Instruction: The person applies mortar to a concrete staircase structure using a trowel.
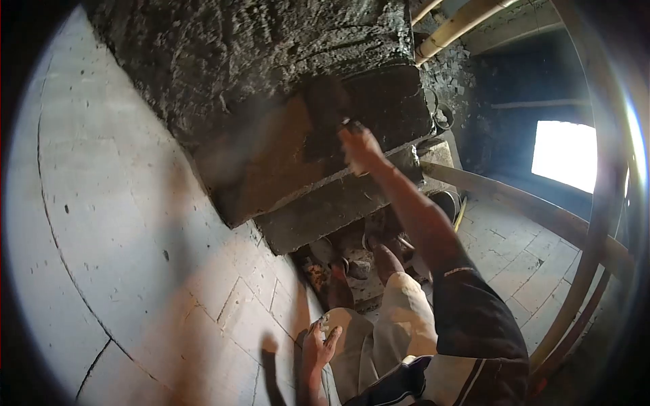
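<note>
My right hand (362, 149) is closed round the handle of a trowel (326, 101), with the arm stretched forward. The trowel's dark blade lies against the wet, smooth mortar on top of a step (271, 179); its outline is blurred. Behind it rises rough, dark wet mortar (271, 47). My left hand (321, 344) rests by my left knee, thumb and fingers apart, with nothing seen in it. Grey mortar clings to its fingertips.
A pale block wall (122, 223) runs along the left side. Below the top step is a lower step (325, 213), with my feet beneath it. On the right stand bamboo poles (460, 30), a wooden rail (501, 196) and a bright opening (564, 159).
</note>
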A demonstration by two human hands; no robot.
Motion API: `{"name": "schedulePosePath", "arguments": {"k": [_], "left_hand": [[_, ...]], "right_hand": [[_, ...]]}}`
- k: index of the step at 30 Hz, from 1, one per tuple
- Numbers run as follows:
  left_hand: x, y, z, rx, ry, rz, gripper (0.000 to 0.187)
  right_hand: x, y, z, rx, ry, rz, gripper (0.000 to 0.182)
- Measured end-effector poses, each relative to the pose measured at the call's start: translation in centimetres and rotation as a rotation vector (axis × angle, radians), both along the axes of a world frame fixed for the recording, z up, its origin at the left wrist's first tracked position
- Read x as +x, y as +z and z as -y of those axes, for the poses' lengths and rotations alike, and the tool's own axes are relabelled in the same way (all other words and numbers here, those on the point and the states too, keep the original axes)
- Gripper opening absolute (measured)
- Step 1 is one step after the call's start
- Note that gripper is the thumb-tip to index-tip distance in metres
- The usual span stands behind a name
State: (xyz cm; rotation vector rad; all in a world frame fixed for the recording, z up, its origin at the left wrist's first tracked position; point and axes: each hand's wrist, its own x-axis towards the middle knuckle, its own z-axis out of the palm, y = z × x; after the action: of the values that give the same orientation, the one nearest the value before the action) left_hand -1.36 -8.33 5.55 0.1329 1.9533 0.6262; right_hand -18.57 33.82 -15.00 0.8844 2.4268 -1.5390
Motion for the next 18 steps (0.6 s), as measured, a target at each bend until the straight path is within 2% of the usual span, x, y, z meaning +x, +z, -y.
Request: {"name": "schedulePosePath", "arguments": {"k": [2,3,4,5,6,8,9,10,12,14,15,16,18], "left_hand": [[-0.5,0.3,-2.1,0.017,0.04,0.013,0.051],[-0.6,0.4,-3.0,0.041,0.088,0.03,0.05],[0.7,-1.0,-2.4,0.042,0.076,0.029,0.05],[2.9,-3.5,-0.8,0.092,0.163,0.059,0.051],[3.9,-4.9,-0.2,0.144,0.248,0.087,0.051],[2.8,-3.6,-2.9,0.125,0.19,0.08,0.052],[2.2,-2.7,-4.3,0.105,0.143,0.076,0.053],[1.9,-2.0,-5.4,0.101,0.132,0.072,0.053],[1.4,-1.1,-7.6,0.059,0.074,0.112,0.053],[1.0,-0.1,-9.9,0.064,0.03,0.1,0.054],[0.8,0.2,-10.8,0.065,0.003,0.095,0.054],[0.7,0.5,-11.4,0.059,-0.005,0.084,0.054],[0.7,0.8,-12.5,0.069,0.041,0.126,0.055]], "right_hand": [[1.1,4.4,-4.2,-0.414,-0.487,0.104,0.02],[2.1,5.5,-5.9,-0.418,-0.498,0.102,0.02],[3.1,6.4,-7.7,-0.069,-0.309,0.102,0.021],[4.7,6.9,-9.8,0.278,-0.119,0.107,0.022],[7.9,0.6,-13.2,1.066,0.326,0.017,0.017],[12.0,-2.9,-16.9,0.683,-0.116,-0.312,0.023],[10.2,7.9,-14.4,0.669,-0.25,0.026,0.036],[11.9,5.1,-16.7,0.803,-0.109,0.1,0.044],[11.3,8.8,-16.7,0.573,-0.363,0.17,0.045],[10.7,7.4,-18.6,0.405,-0.321,0.384,0.047],[10.6,3.5,-20.0,0.354,-0.207,0.423,0.051],[10.5,-1.3,-19.7,0.561,-0.114,0.448,0.05],[7.6,1.7,-16.6,0.431,-0.207,0.399,0.05]]}}
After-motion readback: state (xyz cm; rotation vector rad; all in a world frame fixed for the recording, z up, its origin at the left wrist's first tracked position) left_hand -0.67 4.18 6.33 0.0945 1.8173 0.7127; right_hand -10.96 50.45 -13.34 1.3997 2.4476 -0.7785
